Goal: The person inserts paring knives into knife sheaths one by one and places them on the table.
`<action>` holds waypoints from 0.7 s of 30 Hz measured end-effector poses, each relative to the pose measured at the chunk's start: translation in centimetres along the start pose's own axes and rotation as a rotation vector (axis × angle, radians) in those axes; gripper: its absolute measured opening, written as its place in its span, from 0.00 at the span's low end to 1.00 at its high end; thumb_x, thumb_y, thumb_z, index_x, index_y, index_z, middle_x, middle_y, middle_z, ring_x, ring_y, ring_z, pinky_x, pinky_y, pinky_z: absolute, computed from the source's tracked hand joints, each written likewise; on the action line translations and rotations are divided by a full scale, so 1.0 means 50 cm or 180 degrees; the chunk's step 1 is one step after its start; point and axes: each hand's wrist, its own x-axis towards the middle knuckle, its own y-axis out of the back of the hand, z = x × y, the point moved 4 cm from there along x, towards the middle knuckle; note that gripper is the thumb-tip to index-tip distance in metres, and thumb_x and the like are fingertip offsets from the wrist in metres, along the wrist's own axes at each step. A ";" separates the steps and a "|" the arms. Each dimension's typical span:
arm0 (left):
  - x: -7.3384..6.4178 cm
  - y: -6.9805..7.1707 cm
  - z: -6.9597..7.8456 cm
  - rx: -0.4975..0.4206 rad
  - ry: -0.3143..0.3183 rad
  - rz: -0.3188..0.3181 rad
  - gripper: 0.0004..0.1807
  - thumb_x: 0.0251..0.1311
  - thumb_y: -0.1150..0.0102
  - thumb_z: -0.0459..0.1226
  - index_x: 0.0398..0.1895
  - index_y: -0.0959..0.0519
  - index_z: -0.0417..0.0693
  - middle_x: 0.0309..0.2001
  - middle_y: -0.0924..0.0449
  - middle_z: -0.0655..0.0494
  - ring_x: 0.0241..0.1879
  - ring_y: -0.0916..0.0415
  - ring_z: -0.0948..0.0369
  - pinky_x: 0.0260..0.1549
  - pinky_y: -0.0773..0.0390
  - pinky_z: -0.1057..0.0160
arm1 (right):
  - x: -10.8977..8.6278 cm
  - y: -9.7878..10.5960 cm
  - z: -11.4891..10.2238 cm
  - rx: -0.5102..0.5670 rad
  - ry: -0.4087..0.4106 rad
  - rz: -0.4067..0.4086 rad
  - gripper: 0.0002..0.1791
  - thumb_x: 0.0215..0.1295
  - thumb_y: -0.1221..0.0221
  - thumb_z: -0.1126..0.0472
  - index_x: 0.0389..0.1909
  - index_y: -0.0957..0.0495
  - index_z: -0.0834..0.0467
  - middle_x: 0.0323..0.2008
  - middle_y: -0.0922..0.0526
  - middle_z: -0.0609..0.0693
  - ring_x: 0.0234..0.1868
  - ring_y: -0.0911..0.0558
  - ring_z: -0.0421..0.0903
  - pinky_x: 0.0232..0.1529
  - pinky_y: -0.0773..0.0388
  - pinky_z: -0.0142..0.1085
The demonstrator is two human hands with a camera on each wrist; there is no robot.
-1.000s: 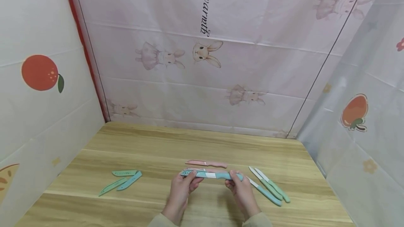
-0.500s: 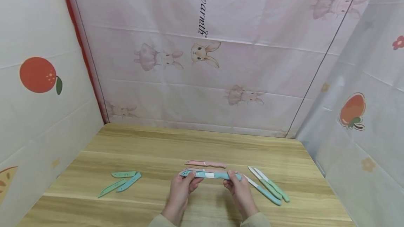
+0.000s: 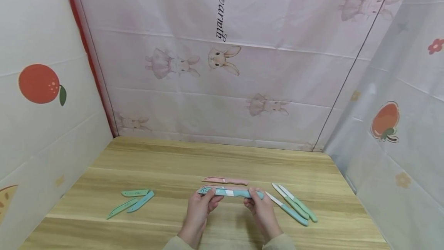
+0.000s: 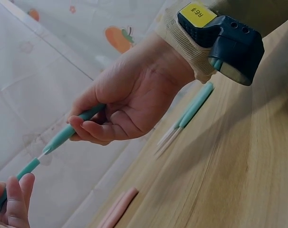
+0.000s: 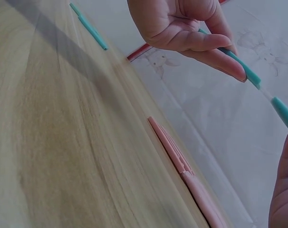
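Above the wooden table (image 3: 173, 161), a light blue paring knife (image 3: 241, 193) is partly inside a matching blue sheath (image 3: 220, 191). My left hand (image 3: 198, 208) pinches the sheath between thumb and fingers, covering part of it. My right hand (image 3: 265, 211) grips the knife's handle near its end. A short strip of white blade shows between sheath and handle; the wrist views show this gap too. Just behind the hands lie two pink knives in pink sheaths; the far pink knife (image 3: 237, 181) shows whole, the nearer one is mostly hidden behind the blue knife.
On the right lie a bare blue knife (image 3: 295, 216) and two bare green knives, one outermost green knife (image 3: 305, 208) beside the other. Two green sheaths, including the upper green sheath (image 3: 133, 193), and a blue sheath (image 3: 140, 201) lie left. Printed cloth walls (image 3: 194, 119) enclose the table.
My right hand has moved slightly left with the knife, and the exposed strip of blade has grown shorter. My left hand stays nearly in place on the sheath. The head view has shifted slightly.
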 end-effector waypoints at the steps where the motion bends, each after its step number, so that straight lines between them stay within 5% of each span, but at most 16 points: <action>1: 0.000 0.000 0.000 -0.0010 0.0000 -0.0003 0.20 0.66 0.48 0.34 0.53 0.34 0.25 0.34 0.17 0.44 0.30 0.18 0.63 0.28 0.19 0.71 | -0.001 -0.001 0.000 -0.0020 0.0009 -0.0018 0.07 0.71 0.52 0.62 0.34 0.34 0.61 0.24 0.23 0.46 0.26 0.23 0.37 0.31 0.21 0.26; 21: -0.001 -0.001 0.005 0.0054 0.0036 0.0085 0.17 0.64 0.47 0.34 0.50 0.31 0.27 0.34 0.17 0.43 0.29 0.18 0.63 0.25 0.20 0.74 | -0.004 -0.012 0.001 -0.0105 -0.0004 0.0058 0.09 0.70 0.51 0.61 0.37 0.36 0.63 0.26 0.23 0.47 0.27 0.22 0.37 0.32 0.20 0.26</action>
